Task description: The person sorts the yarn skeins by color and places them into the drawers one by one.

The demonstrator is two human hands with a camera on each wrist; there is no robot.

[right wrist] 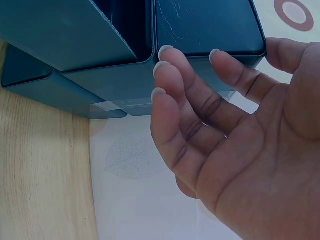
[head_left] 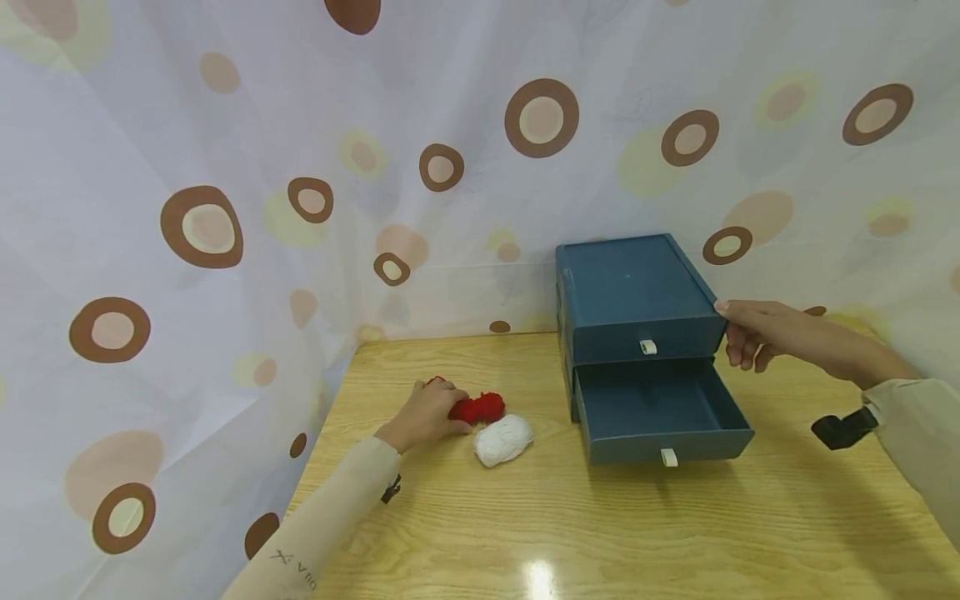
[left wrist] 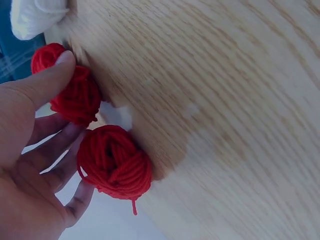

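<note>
My left hand (head_left: 429, 414) is at a red yarn skein (head_left: 483, 407) on the wooden table, left of the drawer cabinet. The left wrist view has the thumb over this red skein (left wrist: 80, 97), with fingers on its other side. A second red yarn ball (left wrist: 115, 162) lies beside the fingertips, mostly hidden by the hand in the head view. Just right of the hand sits a white yarn ball (head_left: 503, 440). My right hand (head_left: 776, 333) touches the front right top corner of the blue drawer cabinet (head_left: 637, 279), its fingers loosely bent beside the side wall (right wrist: 140, 82).
The cabinet's lower drawer (head_left: 670, 450) is pulled out and holds nothing visible; the upper drawer (head_left: 611, 342) is closed. Both have small white pull tabs. A patterned curtain (head_left: 480, 208) hangs behind and left of the table (head_left: 480, 517).
</note>
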